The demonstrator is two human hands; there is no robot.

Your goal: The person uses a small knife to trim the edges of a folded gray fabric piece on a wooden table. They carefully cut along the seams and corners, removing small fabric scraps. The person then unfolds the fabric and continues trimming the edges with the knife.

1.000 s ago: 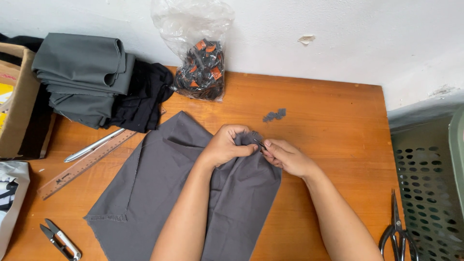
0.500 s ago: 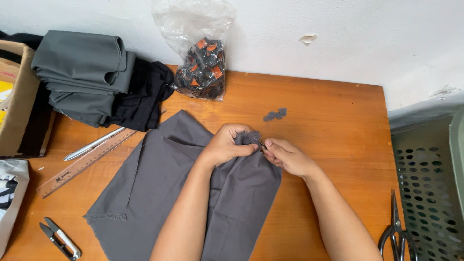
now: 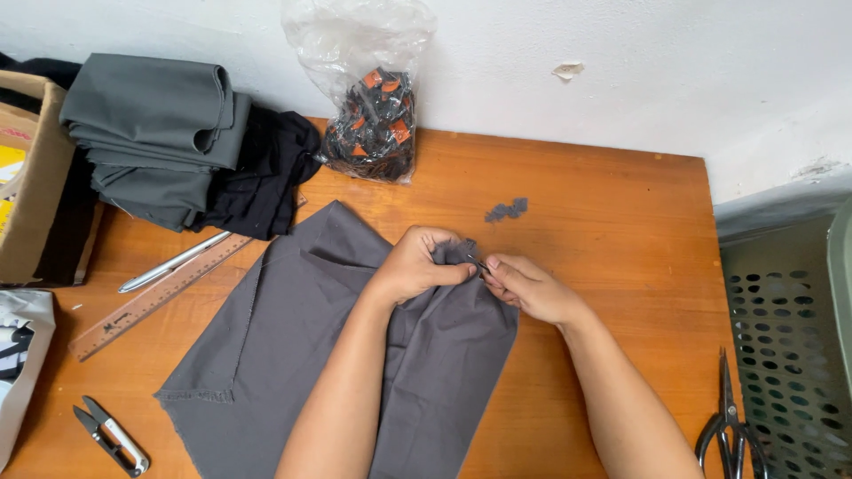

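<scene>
Left hand (image 3: 417, 264): fingers clenched on a bunched-up fold of the dark grey woven cloth (image 3: 293, 355), raised slightly off the surface.
Right hand (image 3: 532, 288): fingertips pinched on the same fold's edge, just beside the left thumb; something small and dark between the fingers, too small to tell.
Cloth: spread flat across the middle of the orange-brown wooden surface (image 3: 621, 204), frayed lower edge near the front.
Small grey pieces (image 3: 507, 210): lying on the wood just beyond the hands.
Clear plastic bag of black-and-orange items (image 3: 373, 124): against the wall, behind the cloth.
Folded grey and black fabric stack (image 3: 169, 142): far left corner.
Wooden ruler (image 3: 160, 297) and silver pen (image 3: 173, 263): left of the cloth.
Small thread snips (image 3: 111, 436): front left.
Black scissors (image 3: 728, 426): front right edge.
</scene>
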